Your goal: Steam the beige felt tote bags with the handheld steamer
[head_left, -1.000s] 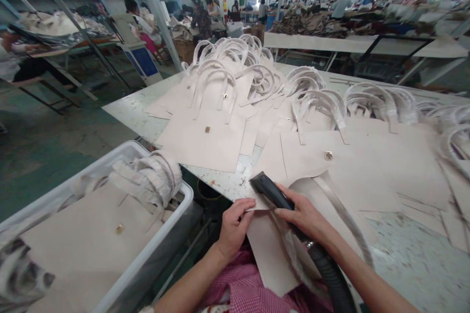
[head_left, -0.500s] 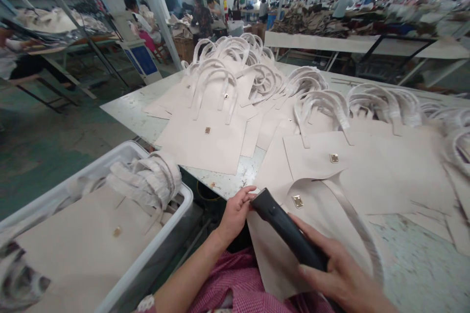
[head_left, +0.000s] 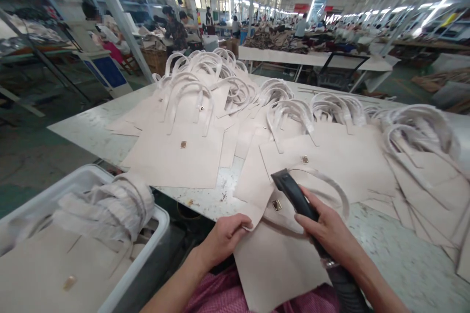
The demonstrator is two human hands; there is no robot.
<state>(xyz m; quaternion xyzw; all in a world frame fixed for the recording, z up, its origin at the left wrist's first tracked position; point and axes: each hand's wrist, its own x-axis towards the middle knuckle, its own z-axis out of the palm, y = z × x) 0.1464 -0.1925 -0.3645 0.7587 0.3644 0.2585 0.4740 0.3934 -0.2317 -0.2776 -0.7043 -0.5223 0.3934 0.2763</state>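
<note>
Head view: beige bag (head_left: 277, 261) at lower centre, near side of tabletop (head_left: 414, 254).
Left hand (head_left: 223, 237): pinching the bag's edge.
Right hand (head_left: 325, 222): wrapped around black tool (head_left: 295, 196).
Tool axis: upper left to lower right; nose above and right of pinched edge, apart.
Nearer bag edge: left hand.

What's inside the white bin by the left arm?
Inside the white bin: a beige bag panel with a gold-coloured fitting, and wrapped handles. Whatever lies deeper is covered.
</note>
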